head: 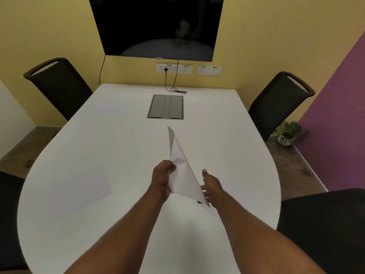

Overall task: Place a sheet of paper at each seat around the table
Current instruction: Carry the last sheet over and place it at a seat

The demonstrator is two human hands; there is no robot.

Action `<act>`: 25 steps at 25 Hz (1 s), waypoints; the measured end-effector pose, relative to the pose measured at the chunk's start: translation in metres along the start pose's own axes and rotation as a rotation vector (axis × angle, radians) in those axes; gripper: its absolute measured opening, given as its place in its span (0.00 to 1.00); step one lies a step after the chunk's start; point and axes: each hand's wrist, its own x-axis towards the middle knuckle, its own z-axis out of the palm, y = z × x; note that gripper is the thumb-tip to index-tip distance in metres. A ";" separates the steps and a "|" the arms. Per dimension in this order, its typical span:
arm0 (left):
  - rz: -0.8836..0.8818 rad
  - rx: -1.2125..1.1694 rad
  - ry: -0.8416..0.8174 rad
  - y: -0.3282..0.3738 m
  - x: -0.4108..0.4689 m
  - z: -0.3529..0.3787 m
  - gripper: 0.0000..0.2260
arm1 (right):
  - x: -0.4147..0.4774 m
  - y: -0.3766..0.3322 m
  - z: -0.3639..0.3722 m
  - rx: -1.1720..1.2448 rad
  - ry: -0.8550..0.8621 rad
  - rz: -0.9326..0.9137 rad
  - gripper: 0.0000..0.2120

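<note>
held paper (pixel 180 169): white, blank, bent up on its edge above the table (pixel 227 135), between the two hands.
left hand (pixel 162 177): fingers clamped on the paper's edge.
right hand (pixel 211 183): fingers apart, under the paper.
sheets (pixel 87 191) lying flat: two, both on the left side.
chairs (pixel 59 86): four.

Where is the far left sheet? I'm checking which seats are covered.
In the head view, the far left sheet lies flat on the table, left of the grey cable box, before the far left chair.
</note>
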 end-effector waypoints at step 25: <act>0.322 -0.005 -0.108 -0.048 -0.107 0.300 0.12 | -0.056 -0.136 -0.384 -0.001 -0.006 -0.602 0.08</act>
